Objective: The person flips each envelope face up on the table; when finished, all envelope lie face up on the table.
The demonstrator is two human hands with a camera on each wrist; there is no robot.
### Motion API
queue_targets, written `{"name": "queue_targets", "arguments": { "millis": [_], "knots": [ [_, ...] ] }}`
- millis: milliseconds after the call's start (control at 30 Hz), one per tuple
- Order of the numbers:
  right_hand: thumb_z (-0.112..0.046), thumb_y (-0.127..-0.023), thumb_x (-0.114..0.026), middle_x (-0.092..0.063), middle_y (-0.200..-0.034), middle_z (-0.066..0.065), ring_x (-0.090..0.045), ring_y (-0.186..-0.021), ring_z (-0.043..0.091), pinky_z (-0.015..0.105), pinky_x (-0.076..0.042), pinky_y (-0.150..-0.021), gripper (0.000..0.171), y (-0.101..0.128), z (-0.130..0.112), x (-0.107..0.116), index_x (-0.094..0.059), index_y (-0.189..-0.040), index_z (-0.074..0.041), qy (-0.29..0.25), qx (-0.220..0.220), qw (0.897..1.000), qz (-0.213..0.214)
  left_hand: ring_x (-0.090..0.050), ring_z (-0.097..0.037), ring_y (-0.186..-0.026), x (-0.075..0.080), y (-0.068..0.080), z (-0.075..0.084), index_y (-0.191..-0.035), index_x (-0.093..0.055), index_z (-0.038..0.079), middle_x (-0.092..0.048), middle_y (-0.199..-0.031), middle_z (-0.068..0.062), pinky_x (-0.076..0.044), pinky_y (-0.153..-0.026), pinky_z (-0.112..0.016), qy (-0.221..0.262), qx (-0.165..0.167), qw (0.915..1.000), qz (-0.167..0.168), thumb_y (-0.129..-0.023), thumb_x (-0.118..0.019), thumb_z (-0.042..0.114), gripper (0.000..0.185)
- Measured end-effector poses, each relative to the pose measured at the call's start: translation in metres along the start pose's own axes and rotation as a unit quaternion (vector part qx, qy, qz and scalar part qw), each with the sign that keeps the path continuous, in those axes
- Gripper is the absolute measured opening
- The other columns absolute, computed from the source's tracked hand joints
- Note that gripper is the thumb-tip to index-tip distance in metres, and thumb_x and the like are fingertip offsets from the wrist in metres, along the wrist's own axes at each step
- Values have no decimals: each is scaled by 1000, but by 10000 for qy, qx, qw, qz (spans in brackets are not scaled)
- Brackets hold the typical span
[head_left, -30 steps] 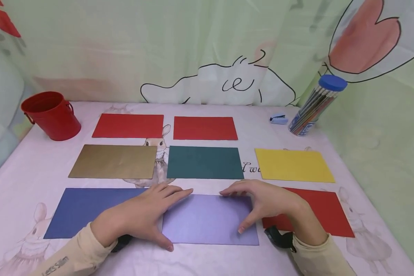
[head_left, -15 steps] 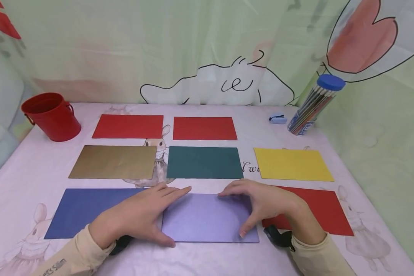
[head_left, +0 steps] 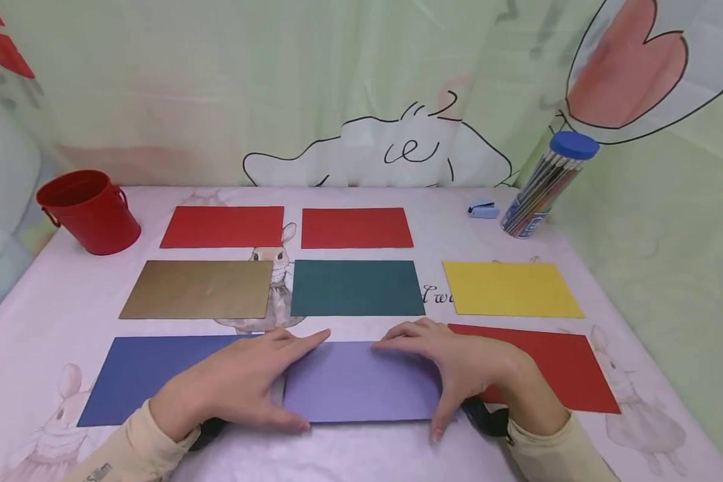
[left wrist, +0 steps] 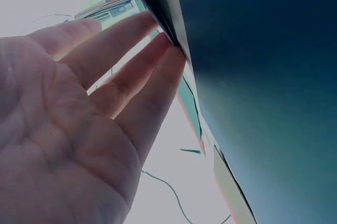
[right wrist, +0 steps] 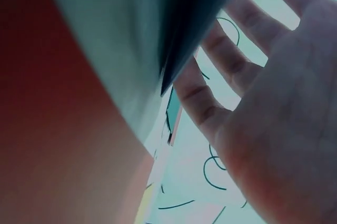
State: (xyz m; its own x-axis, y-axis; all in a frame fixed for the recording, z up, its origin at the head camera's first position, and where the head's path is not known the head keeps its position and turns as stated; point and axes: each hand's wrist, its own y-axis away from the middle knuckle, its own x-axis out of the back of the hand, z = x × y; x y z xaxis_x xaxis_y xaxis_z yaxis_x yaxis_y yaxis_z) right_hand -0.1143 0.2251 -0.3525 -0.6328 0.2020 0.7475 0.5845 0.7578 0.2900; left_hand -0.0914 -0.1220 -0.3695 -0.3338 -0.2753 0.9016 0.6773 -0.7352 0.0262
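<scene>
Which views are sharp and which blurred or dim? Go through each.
Head view: sharp, evenly lit, soft sheen on the purple sheet. Left wrist view: dim, bluish, left hand clear but washed-out behind. Right wrist view: blurred, dark, right hand soft.

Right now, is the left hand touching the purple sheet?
Touching. The head view shows the left hand lying across the left edge of the purple sheet, fingertips on its far edge and thumb at its near edge.

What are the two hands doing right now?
Left hand: open, fingers straight, resting on the purple sheet's left edge.
Right hand: open, fingers on the sheet's far edge.
</scene>
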Motion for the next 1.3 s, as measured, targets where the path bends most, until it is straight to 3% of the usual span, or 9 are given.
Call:
{"name": "queue_targets", "arguments": {
  "millis": [233,467,567,667,733,800,900,1067,1300],
  "knots": [
    [-46,-65,-93,-37,-151,-10,-33,-135,19,49,-44,-103,110,5,-6,2,-33,-157,-36,-179,-322,9993,11,-54,-11,-122,3,1,-1,-158,-36,29,-55,-138,5,-50,-94,-41,26,-45,10000,28,-81,-66,72,93],
    [-35,-69,-94,-49,-145,-9,-43,-134,15,45,-37,-111,128,8,-1,8,-7,-163,-34,-745,62,9970,214,-57,-3,-120,5,0,-7,-154,-42,36,-58,-137,15,-51,-93,-37,88,-777,9962,392,-92,-59,66,72],
    [-29,-73,-92,-54,-142,-7,-48,-132,16,45,-38,-109,128,11,1,12,-1,-163,-31,-964,258,9944,340,-63,2,-91,5,-2,-10,-154,-43,33,-70,-112,14,-53,-76,-27,167,-1105,9916,650,-95,-60,60,67],
    [-22,-77,-89,-59,-136,1,-55,-125,21,43,-44,-105,125,14,2,16,1,-163,-27,-1326,644,9874,568,-47,5,-60,5,-4,-14,-155,-43,28,-73,-96,13,-42,-58,-19,206,-1381,9847,1042,-96,-63,52,66],
    [-18,-80,-87,-63,-129,4,-61,-119,22,41,-48,-101,123,16,2,19,2,-163,-27,-1502,808,9825,754,-33,4,-51,5,-4,-15,-156,-40,27,-73,-88,14,-35,-52,-18,223,-1372,9830,1201,-97,-64,49,68],
    [-14,-82,-84,-66,-122,4,-64,-113,22,40,-49,-100,120,17,2,21,3,-162,-30,-1644,909,9779,916,-31,5,-49,6,-4,-16,-158,-36,25,-74,-105,11,-34,-52,-18,274,-1247,9837,1264,-97,-64,47,71],
    [-6,-84,-80,-71,-112,1,-69,-105,20,40,-52,-95,116,19,2,22,3,-163,-29,-1675,943,9741,1187,-46,5,-53,8,-3,-17,-160,-29,22,-74,-104,11,-44,-57,-21,421,-1108,9845,1294,-95,-71,36,79],
    [4,-87,-74,-74,-106,4,-72,-98,22,38,-55,-90,109,19,3,22,-2,-163,-28,-1702,955,9694,1490,-65,-1,-66,7,-4,-19,-162,-22,20,-76,-97,7,-52,-63,-22,408,-1371,9770,1581,-84,-82,7,99],
    [-1,-88,-76,-74,-102,-4,-72,-96,16,33,-58,-79,105,17,1,20,-10,-163,-30,-1388,597,9688,1964,-45,5,-47,7,-5,-18,-160,-29,22,-61,-68,13,-44,-51,-15,322,-1217,9745,1856,-80,-84,1,99]
  ]
}}
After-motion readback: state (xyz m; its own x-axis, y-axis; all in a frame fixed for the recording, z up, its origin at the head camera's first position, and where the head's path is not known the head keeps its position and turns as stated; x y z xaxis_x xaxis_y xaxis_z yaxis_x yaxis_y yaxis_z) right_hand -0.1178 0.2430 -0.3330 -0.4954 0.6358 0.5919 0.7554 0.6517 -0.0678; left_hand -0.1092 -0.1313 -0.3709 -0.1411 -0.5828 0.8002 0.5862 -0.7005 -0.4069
